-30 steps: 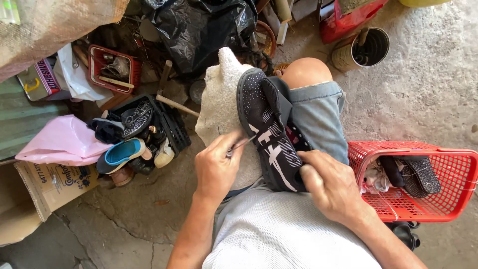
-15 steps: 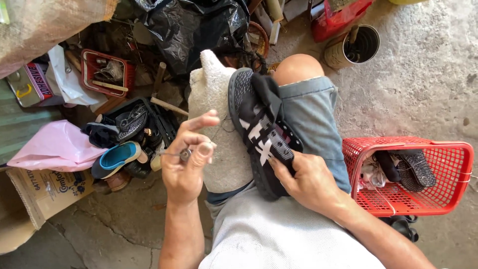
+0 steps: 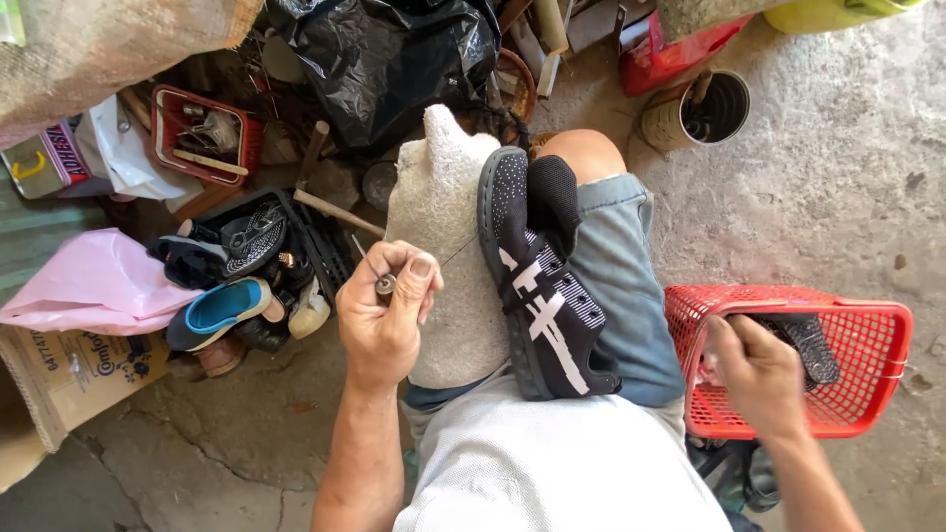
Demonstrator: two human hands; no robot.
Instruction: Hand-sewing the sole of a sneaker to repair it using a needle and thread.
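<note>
Concrete floor, cluttered. I see left hand (image 3: 386, 315) pinching awl (image 3: 377, 276); right hand (image 3: 759, 374) in red basket (image 3: 877, 325), grip unclear. Sneaker (image 3: 542, 286) looks light, soft — hold by sole edge.

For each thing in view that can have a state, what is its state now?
Left hand: closed on the awl, raised beside the shoe.
Right hand: reaching into the red basket.
Black shoe: lying across the lap, on its side, not held.
Thread: stretched from awl to shoe.
Tin can: open, upright.
</note>
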